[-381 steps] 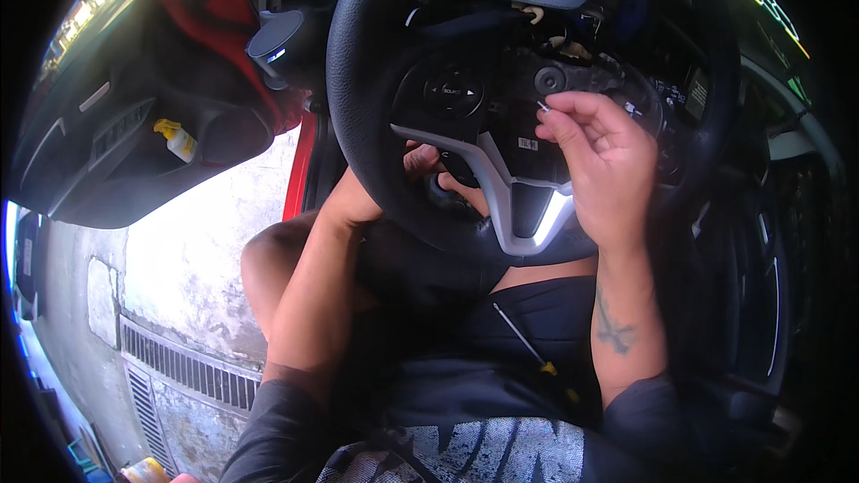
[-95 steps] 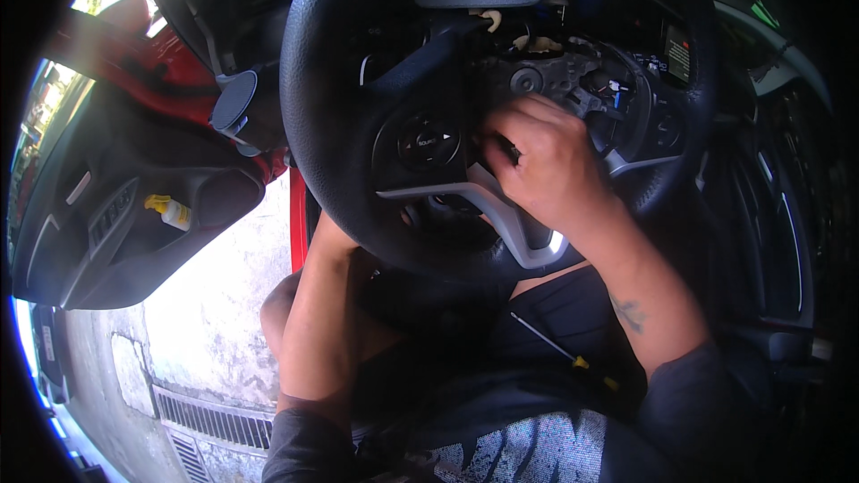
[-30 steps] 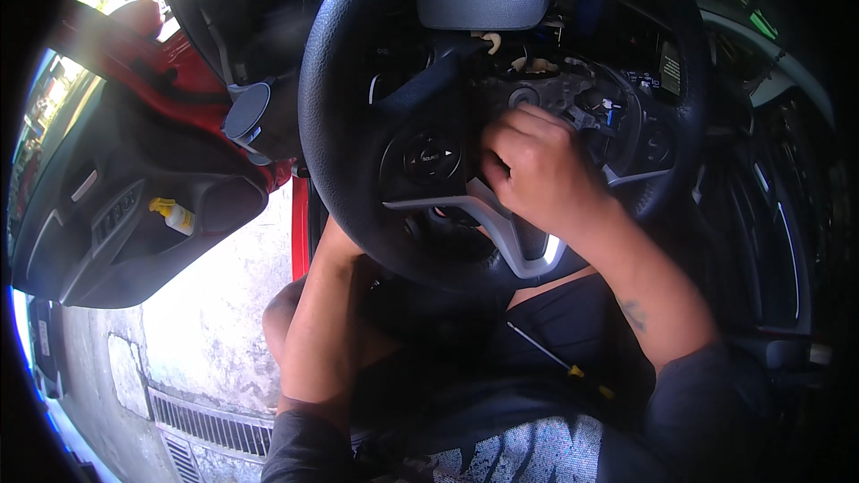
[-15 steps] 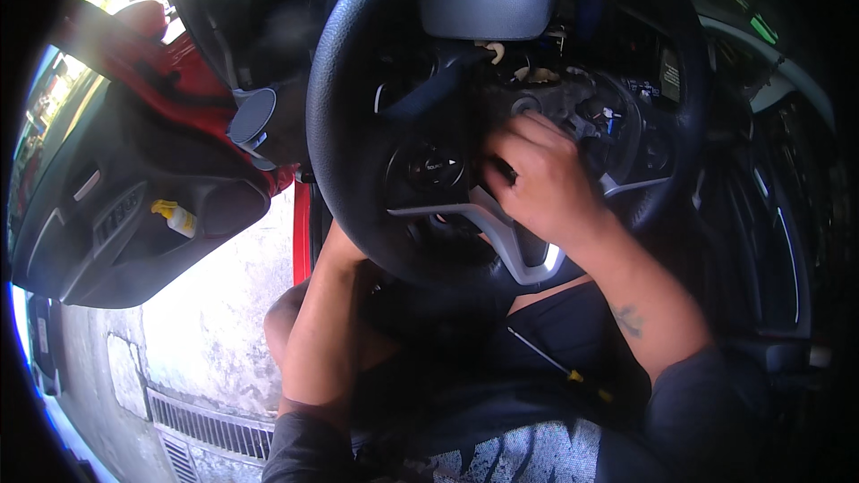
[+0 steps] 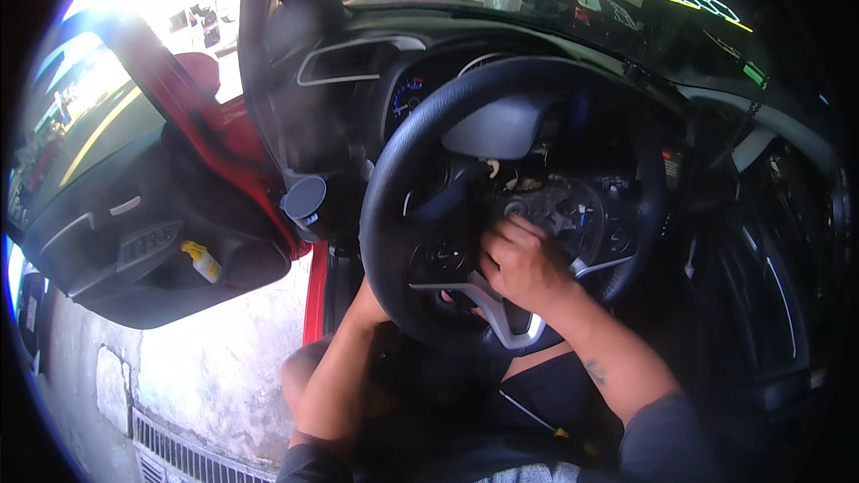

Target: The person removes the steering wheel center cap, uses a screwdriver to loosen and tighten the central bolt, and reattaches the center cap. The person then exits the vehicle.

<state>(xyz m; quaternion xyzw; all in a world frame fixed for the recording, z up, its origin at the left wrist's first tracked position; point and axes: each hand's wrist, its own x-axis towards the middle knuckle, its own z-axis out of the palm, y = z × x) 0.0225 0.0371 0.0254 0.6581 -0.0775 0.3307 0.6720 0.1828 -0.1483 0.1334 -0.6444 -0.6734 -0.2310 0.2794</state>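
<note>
My right hand [image 5: 523, 264] is closed at the middle of the black steering wheel [image 5: 380, 215], fingers curled down into the opened hub [image 5: 559, 215], where bare fittings and a pale connector [image 5: 492, 166] show. What it grips is hidden. My left hand [image 5: 374, 302] reaches behind the wheel's lower left rim, beside the silver lower spoke [image 5: 523, 333]; most of its fingers are out of sight. A screwdriver with a yellow handle [image 5: 532, 416] lies on my dark shorts in my lap.
An open red car door [image 5: 224, 161] on the left has a yellow-capped spray bottle [image 5: 204, 261] in its pocket. A phone mount [image 5: 306, 199] is left of the wheel. Concrete ground with a drain grate [image 5: 197, 452] shows outside. The dashboard [image 5: 327, 98] and windscreen lie beyond.
The view has tilted up, bringing the windscreen and workshop into sight. My right hand, earlier pinching a small piece above the wheel's spoke, has since turned and stayed curled into the hub.
</note>
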